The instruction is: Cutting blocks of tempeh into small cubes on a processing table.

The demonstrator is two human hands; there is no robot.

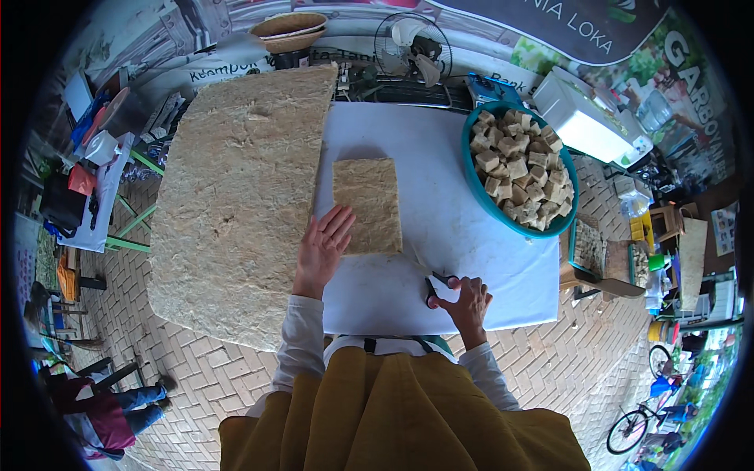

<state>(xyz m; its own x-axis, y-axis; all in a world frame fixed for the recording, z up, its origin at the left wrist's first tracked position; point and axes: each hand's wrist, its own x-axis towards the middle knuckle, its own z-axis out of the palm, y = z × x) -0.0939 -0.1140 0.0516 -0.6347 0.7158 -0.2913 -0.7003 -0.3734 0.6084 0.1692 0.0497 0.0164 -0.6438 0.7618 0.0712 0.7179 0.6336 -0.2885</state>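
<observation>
A small rectangular sheet of tan, matted fibre [367, 200] lies flat on the white-covered table [424, 157]. My left hand [323, 247] is open at the sheet's near-left corner, its fingers stretched across that edge. Nearer the table's front edge, a pair of black-handled scissors [431, 290] lies with its blades pointing toward the sheet's near-right corner. My right hand [469, 306] is right beside the handles, thumb and fingers apart and slightly bent. Its thumb is close to the lower handle; whether it touches cannot be made out. A much larger fibre sheet [243, 188] spreads along the left.
A teal basin [473, 182] heaped with tan fibre cubes [522, 169] stands at the table's far right. Behind the table are a fan [412, 49] and woven baskets [290, 27]. A side table [110, 188] stands left, and wooden boxes [589, 247] right.
</observation>
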